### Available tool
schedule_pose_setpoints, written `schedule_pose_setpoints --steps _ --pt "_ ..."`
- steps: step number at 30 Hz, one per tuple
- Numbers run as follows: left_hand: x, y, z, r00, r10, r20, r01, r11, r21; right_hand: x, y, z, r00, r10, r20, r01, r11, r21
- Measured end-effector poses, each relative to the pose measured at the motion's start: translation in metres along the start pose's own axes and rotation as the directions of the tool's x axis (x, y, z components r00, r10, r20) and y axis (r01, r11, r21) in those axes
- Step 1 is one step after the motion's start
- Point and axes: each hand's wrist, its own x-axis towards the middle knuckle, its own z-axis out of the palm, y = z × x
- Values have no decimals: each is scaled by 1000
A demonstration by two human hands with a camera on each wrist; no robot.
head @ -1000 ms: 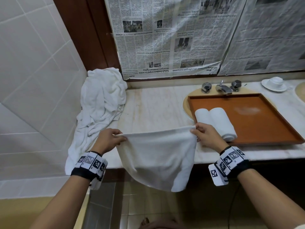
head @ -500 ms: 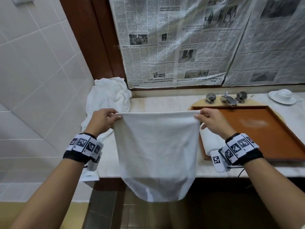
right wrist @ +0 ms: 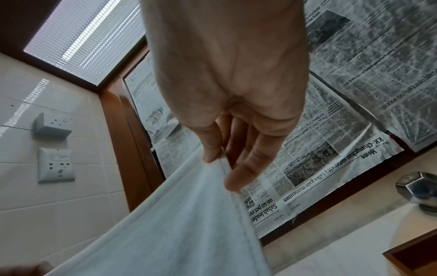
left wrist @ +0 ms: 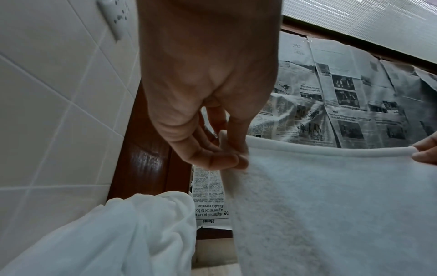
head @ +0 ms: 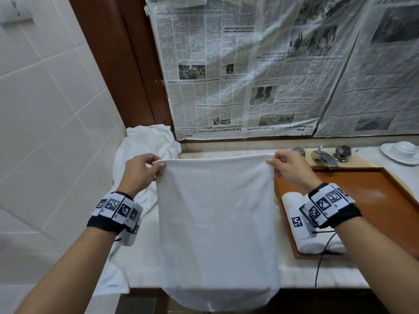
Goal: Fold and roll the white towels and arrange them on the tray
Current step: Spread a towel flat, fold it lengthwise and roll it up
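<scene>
A white towel (head: pixel 215 223) hangs doubled in front of the counter, its top edge stretched level between my hands. My left hand (head: pixel 156 167) pinches the top left corner (left wrist: pixel 234 158) between thumb and fingers. My right hand (head: pixel 272 163) pinches the top right corner (right wrist: pixel 222 168) the same way. The towel's folded bottom hangs below the counter edge. Behind my right wrist, rolled white towels (head: pixel 301 236) lie at the left end of the brown tray (head: pixel 374 184), partly hidden by the wrist and the held towel.
A heap of loose white towels (head: pixel 145 146) fills the counter's left corner against the tiled wall. A tap with two knobs (head: pixel 322 155) stands behind the tray, and a white cup on a saucer (head: pixel 403 150) at the far right. Newspaper (head: pixel 249 75) covers the window.
Both hands have lifted the towel from counter height up to about the level of the tap, pulling its top edge straight. The towel now hangs longer and hides most of the rolled towels.
</scene>
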Motion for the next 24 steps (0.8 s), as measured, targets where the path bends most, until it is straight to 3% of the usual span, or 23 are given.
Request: schedule_pose_setpoints --steps 7,14,20,24 --pt "76 -27 37 1000 -14 -5 14 999 -34 70 19 18 993 96 -62 -100 993 -58" --pt "125 -65 96 987 -148 63 149 989 -8 130 63 48 955 282 -87 -278 959 62" --pt "179 -98 159 949 -292 116 279 954 111 193 117 69 913 399 -90 -397 917 33" --pt "207 -117 200 958 -266 110 238 947 217 229 147 82 888 448 -99 -452 892 -22"
